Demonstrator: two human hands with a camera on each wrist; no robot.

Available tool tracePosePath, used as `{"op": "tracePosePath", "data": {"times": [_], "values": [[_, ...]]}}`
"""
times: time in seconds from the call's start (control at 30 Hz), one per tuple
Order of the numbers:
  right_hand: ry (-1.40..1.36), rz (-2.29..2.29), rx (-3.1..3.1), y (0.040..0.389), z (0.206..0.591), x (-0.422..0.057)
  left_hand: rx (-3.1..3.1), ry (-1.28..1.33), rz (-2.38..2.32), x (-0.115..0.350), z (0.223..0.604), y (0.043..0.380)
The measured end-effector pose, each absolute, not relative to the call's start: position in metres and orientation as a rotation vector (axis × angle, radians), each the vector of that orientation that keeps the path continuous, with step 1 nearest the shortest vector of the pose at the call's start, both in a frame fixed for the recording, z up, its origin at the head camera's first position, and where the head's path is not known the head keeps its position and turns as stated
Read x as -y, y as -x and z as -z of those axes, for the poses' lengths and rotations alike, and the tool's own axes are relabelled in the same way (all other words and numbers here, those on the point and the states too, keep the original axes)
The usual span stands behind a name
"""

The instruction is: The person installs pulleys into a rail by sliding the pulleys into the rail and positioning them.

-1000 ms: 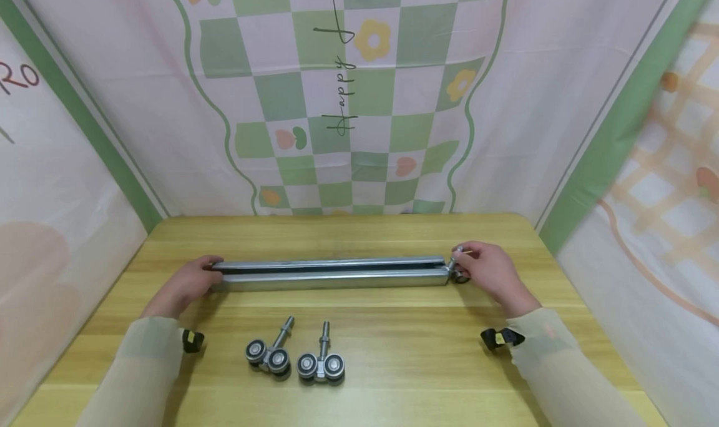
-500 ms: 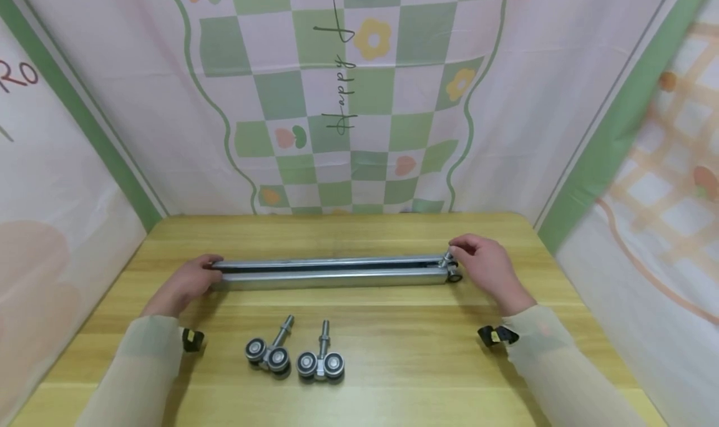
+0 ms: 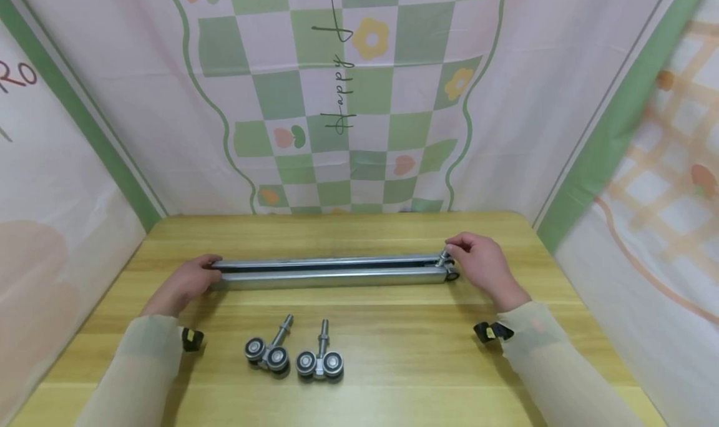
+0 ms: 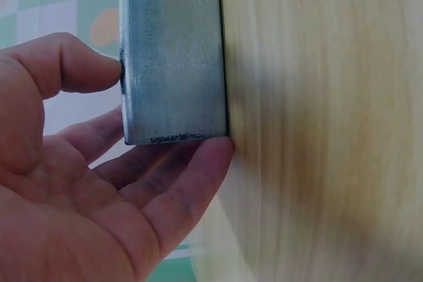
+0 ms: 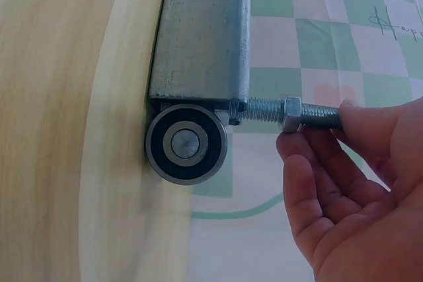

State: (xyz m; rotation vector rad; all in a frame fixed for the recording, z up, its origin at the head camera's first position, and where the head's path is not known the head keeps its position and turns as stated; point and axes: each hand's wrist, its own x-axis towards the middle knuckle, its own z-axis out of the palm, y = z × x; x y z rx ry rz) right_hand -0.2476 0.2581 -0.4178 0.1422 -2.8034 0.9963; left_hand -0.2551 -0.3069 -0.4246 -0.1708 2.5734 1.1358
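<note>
A galvanised metal track (image 3: 331, 281) with a slot along its top lies lengthwise across the wooden table. My left hand (image 3: 193, 279) holds its left end; in the left wrist view the thumb presses the slotted side and the fingers reach around the end. At the right end, my right hand (image 3: 484, 263) pinches the threaded bolt (image 5: 320, 116) of a roller trolley between thumb and fingers. One wheel pair is inside the track, the bolt rising through the slot. The other pair's near wheel (image 5: 186, 144) still shows just outside the track's end.
Two more roller trolleys lie in front of the track: one tilted (image 3: 267, 354), the other with its bolt pointing away (image 3: 319, 363). The wooden table (image 3: 404, 358) ends at a printed curtain (image 3: 371, 102) at the back, with cloth on both sides.
My right hand has moved left with the roller trolley, and its leading wheels have gone into the track's right end. The left hand has stayed on the left end.
</note>
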Motion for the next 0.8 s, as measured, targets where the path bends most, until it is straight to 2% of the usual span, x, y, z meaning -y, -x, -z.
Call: {"op": "tracePosePath", "data": {"times": [0.8], "values": [[-0.17, -1.039, 2.802, 0.248, 0.416, -0.244, -2.579, 0.189, -1.144, 0.306, 0.428, 0.257]]}}
